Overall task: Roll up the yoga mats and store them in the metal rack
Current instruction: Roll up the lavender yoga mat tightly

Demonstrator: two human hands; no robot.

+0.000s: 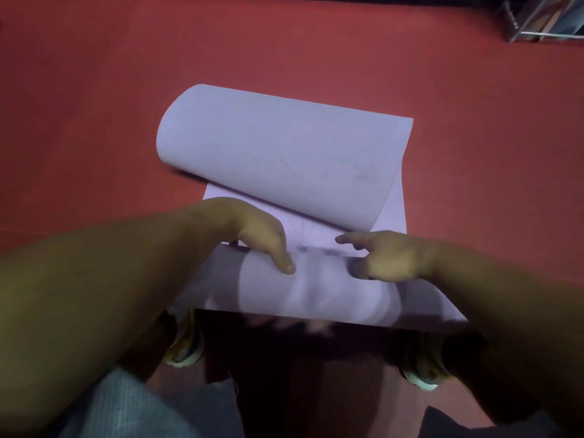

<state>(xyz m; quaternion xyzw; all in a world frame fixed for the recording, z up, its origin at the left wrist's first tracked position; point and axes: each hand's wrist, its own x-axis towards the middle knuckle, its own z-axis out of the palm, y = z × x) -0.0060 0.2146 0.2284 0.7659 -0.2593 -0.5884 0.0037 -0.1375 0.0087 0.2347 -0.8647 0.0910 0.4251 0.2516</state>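
Both bare hands, left hand [252, 235] and right hand [385, 257], press relaxed fingers on the lavender foam yoga mat [284, 153] on red carpet, barely rolled; metal rack [537, 23] waits far right.

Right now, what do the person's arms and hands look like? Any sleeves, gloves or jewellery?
Both forearms are bare up to the frame edge: no sleeves show. The left hand and right hand wear no gloves, and no rings, watch or bracelets show, though the picture is dim and slightly blurred.

We saw a lilac mat [284, 153] on red floor, far end curled over toward six o'clock, near edge rolled.
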